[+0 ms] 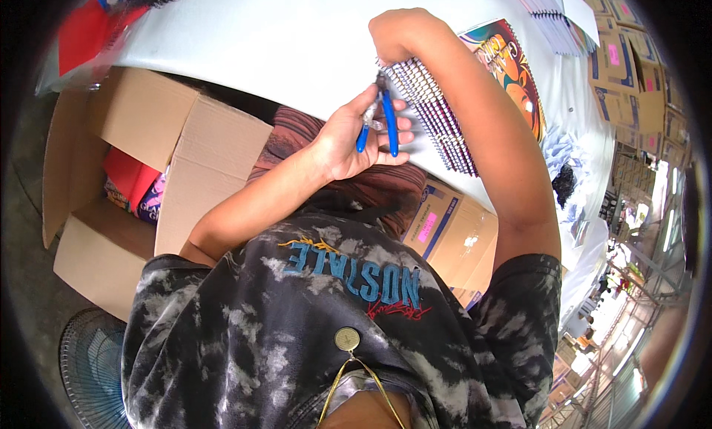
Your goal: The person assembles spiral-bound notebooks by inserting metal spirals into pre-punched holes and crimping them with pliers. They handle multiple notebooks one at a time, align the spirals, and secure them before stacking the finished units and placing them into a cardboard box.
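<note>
My left hand (345,143) holds a pair of cutting pliers (391,121) with blue handles. The handles are spread apart, and the jaws point at the near left corner of a stack of spiral-bound notebooks (437,117). The bindings lie in rows facing me. My right hand (400,34) bends over the far end of this stack, close to the plier tips; its fingers are hidden behind the wrist. Right beside the stack, partly behind my right forearm, lies a notebook with a colourful illustrated cover (512,73).
A white table (274,40) spans the front. An open cardboard box (215,147) with notebooks inside stands at left, and a closed carton (452,229) below the table edge. More spiral notebooks (552,17) lie far right, with crumpled plastic (567,151) nearer. A fan (89,362) stands lower left.
</note>
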The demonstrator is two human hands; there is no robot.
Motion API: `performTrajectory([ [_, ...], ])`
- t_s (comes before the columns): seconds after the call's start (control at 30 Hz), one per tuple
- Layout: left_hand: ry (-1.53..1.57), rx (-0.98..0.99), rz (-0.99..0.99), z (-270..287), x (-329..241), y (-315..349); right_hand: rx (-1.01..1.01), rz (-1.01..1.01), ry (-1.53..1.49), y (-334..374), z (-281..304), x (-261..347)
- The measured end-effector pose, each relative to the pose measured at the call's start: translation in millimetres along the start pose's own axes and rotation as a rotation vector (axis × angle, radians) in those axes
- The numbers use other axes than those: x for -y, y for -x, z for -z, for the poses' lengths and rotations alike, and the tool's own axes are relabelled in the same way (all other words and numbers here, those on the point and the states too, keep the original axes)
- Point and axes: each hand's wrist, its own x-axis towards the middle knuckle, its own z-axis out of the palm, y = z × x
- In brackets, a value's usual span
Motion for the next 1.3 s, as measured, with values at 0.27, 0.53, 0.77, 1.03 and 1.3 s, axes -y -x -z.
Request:
performTrajectory([
  [0.27, -0.175, -0.174, 0.015, -20, -1, -3, -0.033, -0.011, -0.084, -2, -1, 2],
  [0.53, -0.209, -0.192, 0.015, -24, -9, -4, -0.026, 0.007, -0.136, -13, -8, -2],
  [0.77, -0.456, -0.250, -0.001, -26, -12, 4, -0.065, 0.066, -0.236, -21, -11, -8],
  [1.03, -0.526, -0.224, 0.024, -22, -24, -3, -0.080, 0.060, -0.306, -21, -12, -9],
  [1.3, -0.584, -0.177, 0.013, -31, -21, 9, -0.076, 0.066, -0.287, -19, -10, -9],
])
